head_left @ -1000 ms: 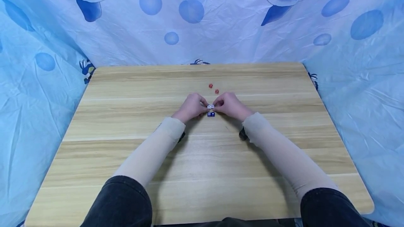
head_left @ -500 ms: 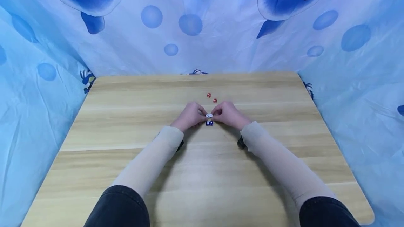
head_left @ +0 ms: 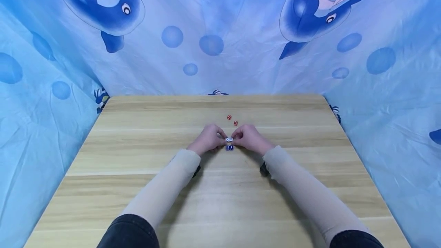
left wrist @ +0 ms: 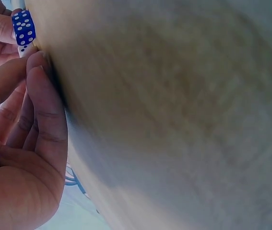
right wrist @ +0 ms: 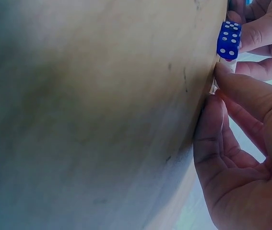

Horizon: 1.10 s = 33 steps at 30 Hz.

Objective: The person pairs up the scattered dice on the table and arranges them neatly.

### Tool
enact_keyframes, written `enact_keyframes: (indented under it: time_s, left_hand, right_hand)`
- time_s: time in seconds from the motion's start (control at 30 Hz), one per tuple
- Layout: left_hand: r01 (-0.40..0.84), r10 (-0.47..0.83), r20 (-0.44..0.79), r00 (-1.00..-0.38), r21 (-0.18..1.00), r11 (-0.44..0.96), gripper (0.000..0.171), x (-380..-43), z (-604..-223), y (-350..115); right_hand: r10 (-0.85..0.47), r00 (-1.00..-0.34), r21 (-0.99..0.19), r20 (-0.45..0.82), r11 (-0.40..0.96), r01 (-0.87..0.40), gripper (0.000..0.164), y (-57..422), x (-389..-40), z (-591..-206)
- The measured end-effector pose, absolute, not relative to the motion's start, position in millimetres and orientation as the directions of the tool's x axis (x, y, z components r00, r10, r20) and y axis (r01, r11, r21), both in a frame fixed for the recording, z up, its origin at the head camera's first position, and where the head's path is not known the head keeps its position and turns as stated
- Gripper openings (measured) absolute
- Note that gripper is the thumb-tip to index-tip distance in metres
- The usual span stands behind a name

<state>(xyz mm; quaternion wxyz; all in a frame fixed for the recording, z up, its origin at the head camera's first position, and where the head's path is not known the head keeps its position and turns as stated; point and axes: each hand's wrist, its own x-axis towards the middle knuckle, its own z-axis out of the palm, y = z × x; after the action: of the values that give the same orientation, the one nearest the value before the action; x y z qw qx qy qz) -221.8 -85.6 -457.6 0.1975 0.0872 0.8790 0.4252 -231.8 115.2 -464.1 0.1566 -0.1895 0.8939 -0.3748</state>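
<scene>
Two white dice [head_left: 229, 139] sit side by side between my hands, close over the table. My left hand [head_left: 208, 139] pinches the left white die with thumb and finger, and my right hand [head_left: 250, 139] pinches the right one from the other side. Just nearer to me, two blue dice [head_left: 229, 148] lie next to each other on the table. In the left wrist view the white dice [left wrist: 24, 50] are mostly hidden behind fingertips and the blue dice [left wrist: 23, 28]. The right wrist view shows the blue dice [right wrist: 229, 40] with white pips, right by both hands.
Two red dice [head_left: 232, 120] lie a little apart from each other, beyond the hands. The wood-grain table [head_left: 220, 202] reaches back to a blue curtain [head_left: 248, 68] printed with dolphins, which also hangs along both sides.
The head view has tilted up, so table, dice and hands appear lower in it. Both hands keep the same hold at the white dice, and the blue and red dice stay put.
</scene>
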Motion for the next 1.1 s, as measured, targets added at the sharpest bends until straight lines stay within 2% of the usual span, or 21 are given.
enact_keyframes:
  time_s: [0.4,0.7,0.93,1.1]
  left_hand:
    - [-0.022,0.323,-0.277,-0.905,0.788,0.615,0.035,-229,-446,-98]
    - [-0.015,0.254,-0.186,-0.949,0.833,0.553,0.041,-260,-448,-102]
    - [-0.063,0.206,-0.21,-0.956,0.83,0.555,0.046,-277,-455,-98]
    - [-0.052,0.204,-0.209,-0.957,0.809,0.585,0.046,-287,-463,-90]
  right_hand:
    - [-0.437,-0.885,-0.731,-0.162,0.655,-0.189,0.017,112,-228,-462]
    - [-0.427,-0.89,-0.719,-0.158,0.667,-0.193,0.017,114,-227,-460]
    - [-0.436,-0.888,-0.732,-0.147,0.651,-0.199,0.017,115,-228,-460]
    - [-0.444,-0.885,-0.732,-0.139,0.648,-0.21,0.017,115,-226,-462]
